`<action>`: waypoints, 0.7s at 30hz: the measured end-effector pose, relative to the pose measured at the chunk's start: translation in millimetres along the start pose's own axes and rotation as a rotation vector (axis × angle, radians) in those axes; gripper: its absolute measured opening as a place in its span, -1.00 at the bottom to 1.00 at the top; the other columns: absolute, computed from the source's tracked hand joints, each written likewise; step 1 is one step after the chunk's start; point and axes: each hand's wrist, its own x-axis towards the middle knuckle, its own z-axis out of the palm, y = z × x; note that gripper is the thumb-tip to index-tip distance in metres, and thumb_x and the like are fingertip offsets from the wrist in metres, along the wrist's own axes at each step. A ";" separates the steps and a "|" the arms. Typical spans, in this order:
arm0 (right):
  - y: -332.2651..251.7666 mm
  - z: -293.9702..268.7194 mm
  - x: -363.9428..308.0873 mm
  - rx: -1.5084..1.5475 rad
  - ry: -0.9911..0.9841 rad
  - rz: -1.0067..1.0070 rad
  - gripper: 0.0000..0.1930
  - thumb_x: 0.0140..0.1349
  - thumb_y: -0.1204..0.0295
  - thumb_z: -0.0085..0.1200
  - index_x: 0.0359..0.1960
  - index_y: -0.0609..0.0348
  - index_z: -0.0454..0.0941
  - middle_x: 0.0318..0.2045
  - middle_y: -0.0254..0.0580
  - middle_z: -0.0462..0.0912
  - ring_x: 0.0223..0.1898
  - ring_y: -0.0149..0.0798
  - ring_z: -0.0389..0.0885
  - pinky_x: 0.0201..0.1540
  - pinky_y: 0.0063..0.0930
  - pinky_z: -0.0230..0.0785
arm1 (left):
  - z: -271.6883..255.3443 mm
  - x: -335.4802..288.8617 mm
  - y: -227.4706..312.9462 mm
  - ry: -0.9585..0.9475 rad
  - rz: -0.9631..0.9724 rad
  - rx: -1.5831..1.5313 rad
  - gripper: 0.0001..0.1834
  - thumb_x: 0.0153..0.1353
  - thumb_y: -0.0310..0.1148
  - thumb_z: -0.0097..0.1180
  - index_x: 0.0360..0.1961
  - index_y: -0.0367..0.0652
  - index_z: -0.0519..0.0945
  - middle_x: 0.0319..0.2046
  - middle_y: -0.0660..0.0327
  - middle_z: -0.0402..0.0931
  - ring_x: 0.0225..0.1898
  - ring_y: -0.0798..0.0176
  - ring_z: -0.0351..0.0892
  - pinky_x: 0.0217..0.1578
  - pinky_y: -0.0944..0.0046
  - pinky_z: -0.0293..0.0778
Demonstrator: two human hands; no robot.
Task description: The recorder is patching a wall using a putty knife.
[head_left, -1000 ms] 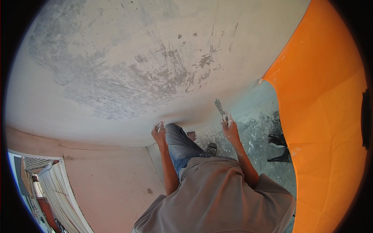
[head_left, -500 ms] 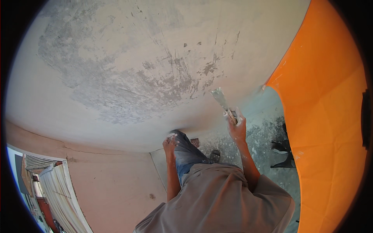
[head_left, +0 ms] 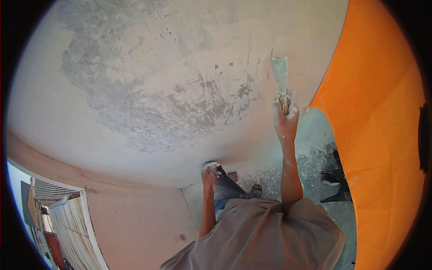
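Note:
My right hand (head_left: 286, 118) is closed round the handle of a putty knife (head_left: 280, 74), whose wide, whitish-smeared blade points up at the wall. The blade is over or against the plaster right of the scraped patch; I cannot tell whether it touches. The pale wall (head_left: 153, 67) carries a broad grey area where the coat is worn or scraped away. My left hand (head_left: 210, 174) hangs low by my leg, fingers curled together and powdered white. Whether something small is between those fingers cannot be made out.
An orange sheet (head_left: 382, 135) hangs along the right side. Dark objects (head_left: 335, 182) lie on the white-spattered floor (head_left: 306, 168) beside it. A small reddish block (head_left: 232, 176) sits near my foot. At the left, a window with a pale curtain (head_left: 72, 225) opens in the pinkish wall (head_left: 130, 216).
My right hand has lifted the putty knife up and to the right, its blade turning from left-leaning to nearly upright. The left hand shows slightly farther right, with the whole view shifted.

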 end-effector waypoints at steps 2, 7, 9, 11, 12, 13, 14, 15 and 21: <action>-3.7 4.6 7.9 -0.016 -0.022 0.026 -0.84 0.35 0.38 0.08 -0.22 0.23 0.46 -0.58 -0.41 0.35 -0.53 -0.54 0.23 -0.48 -0.52 0.18 | -2.0 -1.0 5.0 -0.016 0.023 -0.001 -0.82 0.39 -0.38 0.09 -0.05 -0.16 0.59 -0.19 0.23 0.71 -0.52 0.46 0.60 -0.52 0.48 0.39; 18.8 26.7 -15.3 0.073 -0.118 0.136 -0.81 0.32 0.48 0.05 -0.08 0.21 0.42 -0.58 -0.40 0.42 -0.53 -0.56 0.30 -0.48 -0.52 0.21 | -21.9 0.1 0.6 0.054 0.016 0.017 -0.77 0.34 -0.34 0.15 -0.02 -0.14 0.58 -0.20 0.30 0.69 -0.47 0.47 0.56 -0.45 0.46 0.43; 17.3 37.5 -25.0 0.123 -0.073 0.155 -0.81 0.31 0.48 0.04 -0.07 0.22 0.42 -0.58 -0.41 0.42 -0.53 -0.57 0.30 -0.48 -0.53 0.21 | -22.6 -5.0 10.0 0.087 0.011 -0.017 -0.77 0.34 -0.33 0.16 -0.02 -0.14 0.57 -0.19 0.30 0.68 -0.47 0.46 0.54 -0.45 0.46 0.43; 14.6 42.3 -30.5 0.190 -0.060 0.177 -0.82 0.33 0.46 0.06 -0.09 0.23 0.42 -0.59 -0.41 0.41 -0.54 -0.57 0.30 -0.49 -0.54 0.20 | -27.8 -16.4 17.8 0.131 -0.001 -0.052 -0.76 0.33 -0.33 0.17 -0.02 -0.14 0.57 -0.17 0.29 0.67 -0.47 0.46 0.53 -0.45 0.46 0.43; 15.3 43.1 -31.1 0.189 -0.055 0.184 -0.82 0.33 0.46 0.06 -0.09 0.23 0.42 -0.59 -0.41 0.41 -0.54 -0.57 0.30 -0.49 -0.54 0.20 | -30.2 -18.2 23.6 0.128 0.029 -0.085 -0.76 0.34 -0.33 0.16 -0.01 -0.14 0.57 -0.15 0.28 0.66 -0.47 0.45 0.52 -0.44 0.46 0.43; 15.5 46.4 -29.4 0.200 -0.073 0.184 -0.84 0.36 0.42 0.06 -0.14 0.23 0.43 -0.60 -0.41 0.41 -0.55 -0.57 0.31 -0.49 -0.53 0.21 | -30.0 -18.3 33.0 0.126 0.064 -0.119 -0.76 0.34 -0.33 0.15 -0.01 -0.15 0.57 -0.14 0.27 0.65 -0.46 0.45 0.51 -0.43 0.46 0.42; 15.9 48.2 -27.8 0.211 -0.091 0.182 -0.84 0.38 0.37 0.06 -0.20 0.23 0.45 -0.61 -0.41 0.41 -0.57 -0.57 0.31 -0.49 -0.53 0.21 | -27.6 -20.2 40.5 0.125 0.065 -0.113 -0.76 0.34 -0.33 0.15 -0.01 -0.15 0.57 -0.14 0.27 0.65 -0.46 0.45 0.51 -0.43 0.46 0.42; 20.6 46.2 -26.1 0.213 -0.086 0.184 -0.84 0.38 0.37 0.06 -0.20 0.23 0.45 -0.61 -0.41 0.41 -0.57 -0.57 0.31 -0.49 -0.53 0.21 | -24.0 -22.3 47.7 0.134 0.081 -0.109 -0.77 0.36 -0.33 0.14 -0.02 -0.16 0.56 -0.14 0.25 0.65 -0.47 0.44 0.51 -0.42 0.46 0.42; 6.8 42.2 -25.7 0.180 -0.532 0.368 -0.65 0.47 0.19 -0.06 -0.36 0.22 0.51 -0.65 -0.39 0.43 -0.62 -0.53 0.33 -0.51 -0.50 0.23 | 4.9 -23.4 123.9 0.001 0.264 0.004 -0.76 0.41 -0.29 0.08 -0.04 -0.21 0.58 -0.16 0.19 0.66 -0.47 0.42 0.53 -0.40 0.43 0.40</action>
